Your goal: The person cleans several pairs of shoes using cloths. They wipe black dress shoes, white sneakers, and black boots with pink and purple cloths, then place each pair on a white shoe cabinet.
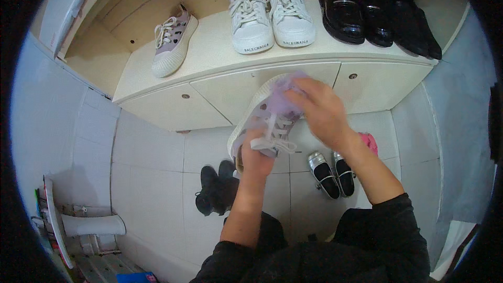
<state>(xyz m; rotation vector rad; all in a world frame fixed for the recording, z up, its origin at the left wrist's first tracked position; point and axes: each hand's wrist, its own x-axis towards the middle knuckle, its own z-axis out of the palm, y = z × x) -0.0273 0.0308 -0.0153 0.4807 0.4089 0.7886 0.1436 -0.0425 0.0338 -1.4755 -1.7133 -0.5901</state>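
Observation:
My left hand (pixel 255 149) grips a pale lilac-grey sneaker (pixel 251 114) by its opening, with the toe pointing up and away from me. White laces tied in a bow hang over the shoe's tongue. In my right hand (pixel 324 112) is a thin purple cloth (pixel 285 92), pressed against the toe area; hand and cloth are blurred. A similar single lilac sneaker (pixel 173 43) stands on the cabinet's cream shelf (pixel 208 43), left of a pair of white sneakers (pixel 271 17) that bear lettering on their toes.
Black leather loafers (pixel 346 15) and dark pointed shoes (pixel 410 25) share the shelf at right. Below it are cabinet doors (pixel 373 86). On the tiled floor (pixel 149 196) stand black shoes (pixel 216 184), silver-and-black strap shoes (pixel 332 175) and a pink item (pixel 368 143). A white rack (pixel 90 226) is at lower left.

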